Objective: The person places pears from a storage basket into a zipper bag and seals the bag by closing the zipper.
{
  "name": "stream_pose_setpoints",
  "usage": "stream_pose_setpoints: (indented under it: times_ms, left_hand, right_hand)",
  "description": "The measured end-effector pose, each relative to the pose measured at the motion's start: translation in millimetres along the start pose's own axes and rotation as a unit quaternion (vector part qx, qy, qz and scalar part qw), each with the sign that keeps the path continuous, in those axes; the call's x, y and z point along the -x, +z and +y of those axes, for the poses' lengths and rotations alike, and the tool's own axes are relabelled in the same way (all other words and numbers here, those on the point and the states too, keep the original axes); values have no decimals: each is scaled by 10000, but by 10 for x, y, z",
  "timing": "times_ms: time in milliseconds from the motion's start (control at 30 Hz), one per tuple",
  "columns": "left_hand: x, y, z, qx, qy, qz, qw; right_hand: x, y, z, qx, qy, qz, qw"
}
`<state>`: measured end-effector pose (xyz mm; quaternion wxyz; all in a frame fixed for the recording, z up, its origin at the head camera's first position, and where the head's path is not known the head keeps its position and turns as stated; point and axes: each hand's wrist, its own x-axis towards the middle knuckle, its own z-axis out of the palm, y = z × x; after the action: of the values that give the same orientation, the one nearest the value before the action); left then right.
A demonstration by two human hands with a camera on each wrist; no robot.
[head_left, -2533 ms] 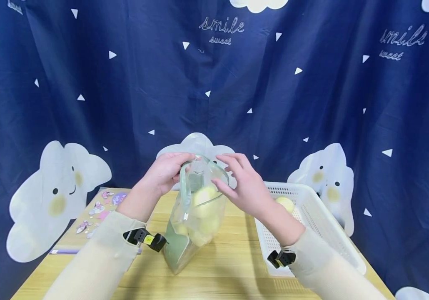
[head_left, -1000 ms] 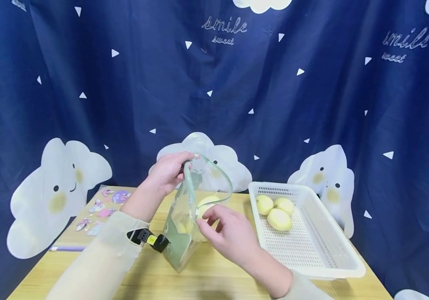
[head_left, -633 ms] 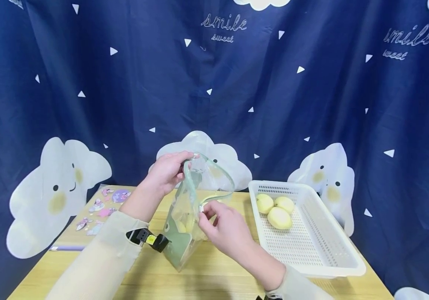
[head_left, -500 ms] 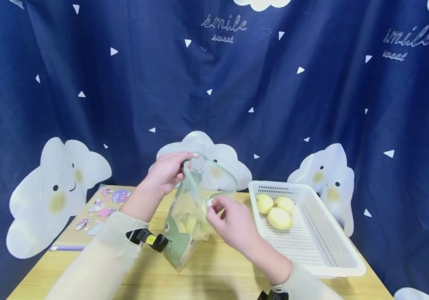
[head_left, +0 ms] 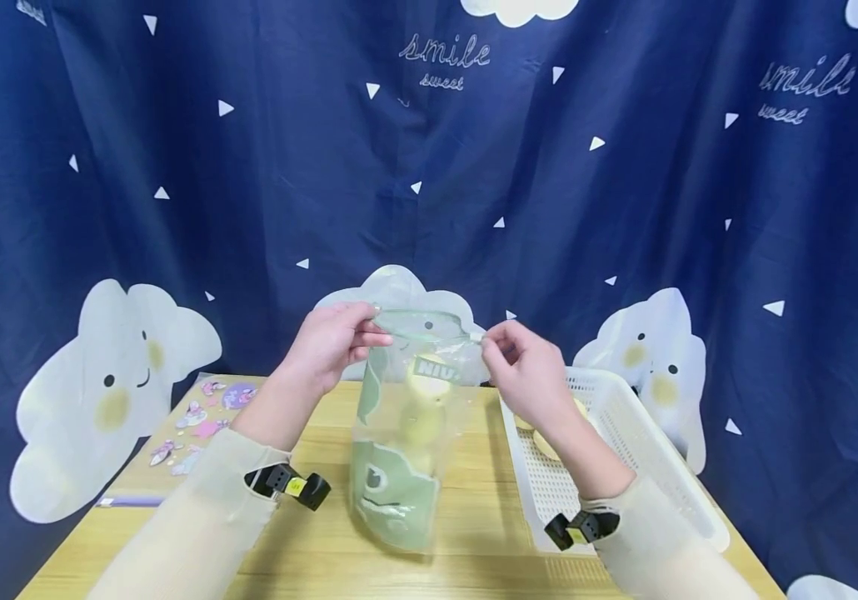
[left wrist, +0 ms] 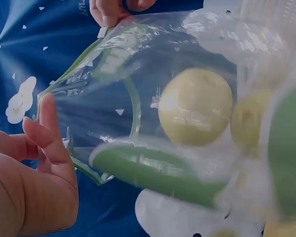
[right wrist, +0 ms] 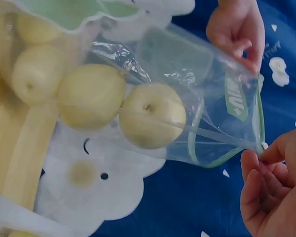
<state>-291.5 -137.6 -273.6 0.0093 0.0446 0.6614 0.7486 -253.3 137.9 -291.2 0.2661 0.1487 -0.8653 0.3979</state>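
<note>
A clear zip bag (head_left: 399, 492) with green cartoon print stands upright at the table's middle, several pale yellow round fruits (right wrist: 153, 116) stacked inside it. At its upper left corner my left hand (head_left: 331, 337) holds the green-edged rim between thumb and fingers. My right hand (head_left: 526, 367) pinches the opposite top corner at the small white zip slider (left wrist: 102, 32). Between the hands the green rim (head_left: 417, 312) is stretched sideways, with a narrow gap showing between its two edges. The topmost fruit (left wrist: 196, 106) sits below the mouth.
To the right stands a white perforated basket (head_left: 661, 467) with yellow fruits (head_left: 545, 446), partly behind my right forearm. At the left lie a brown sheet with pink and purple pictures (head_left: 207, 408) and a purple pen (head_left: 129, 502). A dark blue curtain (head_left: 624, 208) hangs behind the table.
My right hand has moved right and up with the slider. The bag has turned its printed front toward me, and its mouth has narrowed. The left hand keeps hold of its corner.
</note>
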Motion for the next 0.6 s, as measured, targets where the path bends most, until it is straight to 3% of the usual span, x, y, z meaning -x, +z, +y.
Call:
stream_pose_setpoints:
  times_ms: [233, 433, 600]
  left_hand:
    - [142, 41, 27, -605, 256, -19, 9978]
    - [270, 91, 24, -759, 440, 91, 9961]
    - [340, 21, -32, -1091, 506, -709, 9902]
  right_hand:
    - [-103, -114, 78, 0, 8, 344, 9994]
    - [-92, -125, 166, -184, 61, 299, 9994]
    - [-15, -99, 276, -259, -48, -51, 9996]
